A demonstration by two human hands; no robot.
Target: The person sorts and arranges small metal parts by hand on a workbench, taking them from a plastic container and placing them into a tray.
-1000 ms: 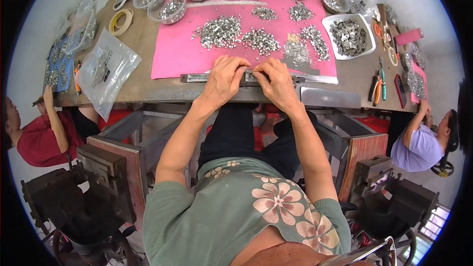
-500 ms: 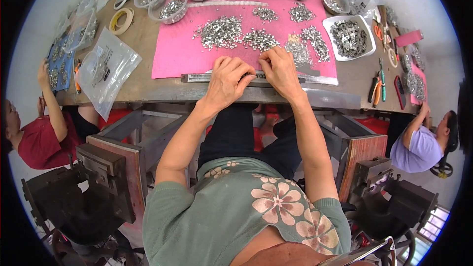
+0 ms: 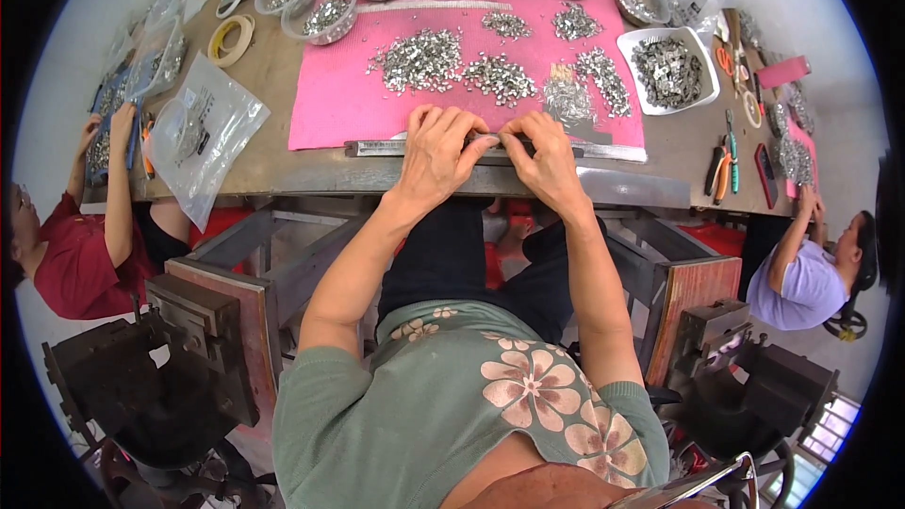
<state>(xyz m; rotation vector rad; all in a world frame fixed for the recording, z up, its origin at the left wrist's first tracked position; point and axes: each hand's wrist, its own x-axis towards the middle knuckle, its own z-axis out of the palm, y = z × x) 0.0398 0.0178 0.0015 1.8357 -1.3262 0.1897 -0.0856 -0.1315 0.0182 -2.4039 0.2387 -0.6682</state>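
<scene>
My left hand (image 3: 438, 155) and my right hand (image 3: 545, 158) meet over a long narrow metal bar (image 3: 370, 148) at the table's near edge. The fingertips of both are pinched together, nearly touching each other; whatever they grip is too small and hidden to name. Beyond them a pink ribbed mat (image 3: 330, 99) bears loose small silvery metal parts: a large heap (image 3: 421, 61), a smaller heap (image 3: 500, 78) close past my fingers, and a long heap (image 3: 604, 81) on the right. Thin silvery pieces (image 3: 568, 99) lie just past my right hand.
A white square dish (image 3: 711, 94) holds dark metal parts. Clear tubs (image 3: 320, 26) line the back. Left are a tape roll (image 3: 230, 41) and a plastic bag (image 3: 209, 123); right, pliers (image 3: 720, 170). One person (image 3: 90, 259) works at left, another (image 3: 813, 269) at right.
My right hand has come back from the near side of the smaller heap to meet my left fingertips over the bar. My left hand has hardly moved.
</scene>
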